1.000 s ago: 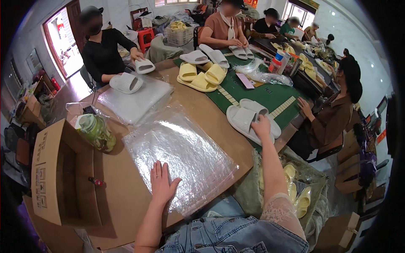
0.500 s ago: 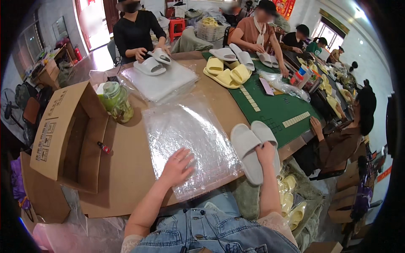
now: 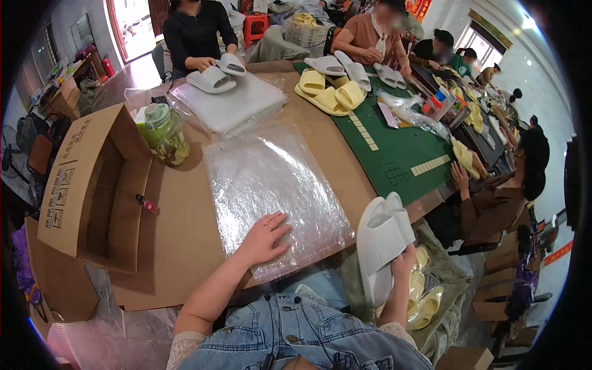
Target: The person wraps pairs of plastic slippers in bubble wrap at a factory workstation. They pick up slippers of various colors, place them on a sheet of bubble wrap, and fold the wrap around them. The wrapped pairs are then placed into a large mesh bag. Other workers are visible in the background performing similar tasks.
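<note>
My right hand (image 3: pixel 404 266) grips a pair of light grey slide sandals (image 3: pixel 381 237), held on edge just off the table's near right side. Their soles are partly turned away and the ribbed strap of the nearer one shows. Flat on a stack of clear plastic bags (image 3: pixel 287 185) lies my left hand (image 3: pixel 265 239), fingers spread, with a ring on one finger. Below the sandals, several yellow slides in clear wrapping (image 3: pixel 422 302) lie in an olive-green sack (image 3: pixel 444 277).
An open cardboard box (image 3: pixel 92 191) stands at left, beside a greenish jar (image 3: pixel 165 134). Across the table, a person (image 3: pixel 200 37) handles grey slides (image 3: pixel 213 80) over more bags. Yellow slides (image 3: pixel 330 95) rest on a green cutting mat (image 3: pixel 394 151). Other people work along the right.
My right hand has lowered the grey slides toward me and turned them onto their sides. My left hand has slid slightly right on the bags. The view has shifted a little.
</note>
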Demonstrator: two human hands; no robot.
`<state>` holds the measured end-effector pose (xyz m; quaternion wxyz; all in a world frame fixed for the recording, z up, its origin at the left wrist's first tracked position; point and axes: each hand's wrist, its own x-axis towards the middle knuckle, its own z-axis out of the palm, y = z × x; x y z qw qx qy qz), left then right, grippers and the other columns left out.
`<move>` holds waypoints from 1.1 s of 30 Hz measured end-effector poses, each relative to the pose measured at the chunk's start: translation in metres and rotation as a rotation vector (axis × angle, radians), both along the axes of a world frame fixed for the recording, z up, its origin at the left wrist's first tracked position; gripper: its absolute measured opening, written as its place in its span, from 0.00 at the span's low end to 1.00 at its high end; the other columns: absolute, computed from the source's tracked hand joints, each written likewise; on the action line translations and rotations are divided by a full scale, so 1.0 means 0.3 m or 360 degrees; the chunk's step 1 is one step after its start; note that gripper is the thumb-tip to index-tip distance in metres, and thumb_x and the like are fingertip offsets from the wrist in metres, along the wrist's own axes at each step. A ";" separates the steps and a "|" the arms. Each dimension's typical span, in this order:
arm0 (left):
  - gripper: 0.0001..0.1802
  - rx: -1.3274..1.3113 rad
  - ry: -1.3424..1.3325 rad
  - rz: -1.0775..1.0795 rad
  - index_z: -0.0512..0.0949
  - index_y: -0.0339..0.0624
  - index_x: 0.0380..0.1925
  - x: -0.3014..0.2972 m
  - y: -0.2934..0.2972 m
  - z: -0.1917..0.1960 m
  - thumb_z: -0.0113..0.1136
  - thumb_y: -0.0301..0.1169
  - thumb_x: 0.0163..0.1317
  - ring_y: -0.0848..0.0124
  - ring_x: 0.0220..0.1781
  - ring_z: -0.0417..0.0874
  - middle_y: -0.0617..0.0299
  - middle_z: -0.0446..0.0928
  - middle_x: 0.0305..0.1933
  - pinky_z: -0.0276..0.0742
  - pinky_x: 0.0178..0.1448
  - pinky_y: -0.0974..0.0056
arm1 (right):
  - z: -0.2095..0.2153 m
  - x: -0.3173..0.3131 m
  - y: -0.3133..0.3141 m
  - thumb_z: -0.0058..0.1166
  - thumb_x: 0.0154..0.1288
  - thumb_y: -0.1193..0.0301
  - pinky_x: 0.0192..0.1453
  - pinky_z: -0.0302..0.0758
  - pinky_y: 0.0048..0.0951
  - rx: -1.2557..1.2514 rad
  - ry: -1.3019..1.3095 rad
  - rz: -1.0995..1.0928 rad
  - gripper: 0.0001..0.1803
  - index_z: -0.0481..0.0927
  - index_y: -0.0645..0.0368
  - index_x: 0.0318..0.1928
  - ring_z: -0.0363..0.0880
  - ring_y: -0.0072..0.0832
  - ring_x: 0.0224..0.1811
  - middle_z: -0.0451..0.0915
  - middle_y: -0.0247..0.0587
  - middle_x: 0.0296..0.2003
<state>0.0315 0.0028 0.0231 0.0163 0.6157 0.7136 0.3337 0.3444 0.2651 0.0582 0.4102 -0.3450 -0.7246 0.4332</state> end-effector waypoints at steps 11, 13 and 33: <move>0.27 0.0022 -0.0027 0.0185 0.82 0.48 0.50 -0.025 -0.005 0.033 0.73 0.47 0.51 0.50 0.67 0.71 0.53 0.76 0.61 0.68 0.70 0.49 | 0.028 -0.072 -0.112 0.66 0.57 0.71 0.59 0.75 0.33 -0.0163 -0.0144 0.0452 0.22 0.83 0.64 0.53 0.82 0.33 0.55 0.85 0.42 0.50; 0.32 -0.0119 0.0132 0.0372 0.81 0.48 0.53 -0.004 -0.017 0.063 0.74 0.51 0.50 0.49 0.70 0.67 0.52 0.72 0.66 0.63 0.73 0.47 | 0.003 -0.055 -0.121 0.66 0.57 0.71 0.59 0.75 0.33 -0.0245 -0.0113 0.0468 0.22 0.83 0.63 0.53 0.82 0.33 0.55 0.85 0.42 0.50; 0.14 0.0115 -0.0269 0.0323 0.84 0.42 0.49 -0.007 0.038 0.012 0.56 0.31 0.68 0.50 0.64 0.77 0.51 0.81 0.58 0.71 0.69 0.52 | 0.008 -0.201 -0.224 0.67 0.56 0.71 0.66 0.70 0.36 -0.0259 -0.0320 0.0982 0.26 0.80 0.62 0.57 0.77 0.39 0.63 0.80 0.47 0.58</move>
